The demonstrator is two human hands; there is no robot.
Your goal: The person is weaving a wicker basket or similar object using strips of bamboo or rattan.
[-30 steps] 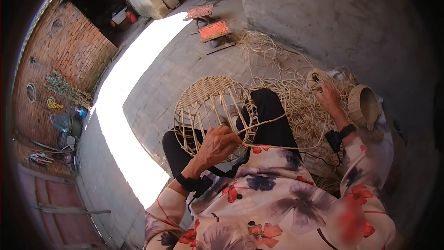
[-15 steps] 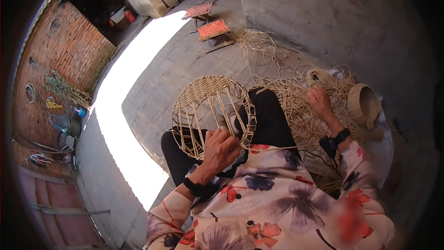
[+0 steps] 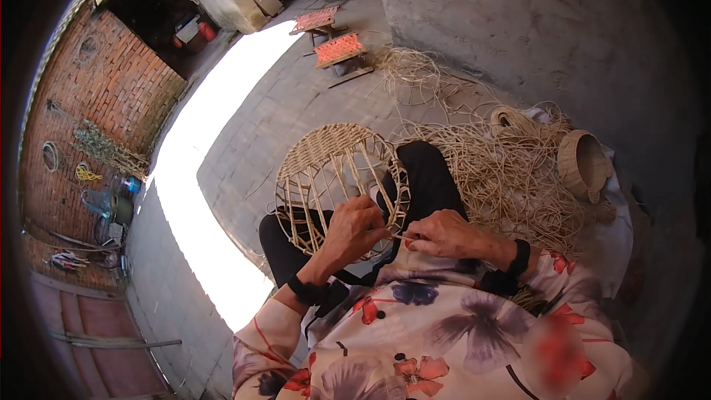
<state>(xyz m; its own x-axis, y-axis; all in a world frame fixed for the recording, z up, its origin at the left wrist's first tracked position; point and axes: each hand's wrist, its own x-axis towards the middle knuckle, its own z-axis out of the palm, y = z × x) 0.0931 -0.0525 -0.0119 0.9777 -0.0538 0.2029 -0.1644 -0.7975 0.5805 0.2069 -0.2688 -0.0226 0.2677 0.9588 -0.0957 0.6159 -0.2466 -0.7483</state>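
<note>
A round frame (image 3: 326,147) wound with straw-coloured cord rests on my lap. Its far part is closely woven; bare strands with gaps between them run across the nearer part. At its near right edge, my left hand (image 3: 352,228) is closed on a strand of the cord (image 3: 398,236). My right hand (image 3: 442,234) pinches the same strand a short way to the right, so a brief length of it shows between the two hands. The frame's near rim is partly hidden behind my left hand.
A loose heap of cord (image 3: 503,178) lies to my right, with a small woven basket (image 3: 585,166) tipped beside it on a pale sheet (image 3: 621,215). Two red-topped stools (image 3: 340,48) stand ahead. A grey wall (image 3: 533,30) rises at the far right.
My right hand has come from above the cord heap back to the left, beside my left hand, and now pinches the strand. My left hand has shifted slightly farther from me.
</note>
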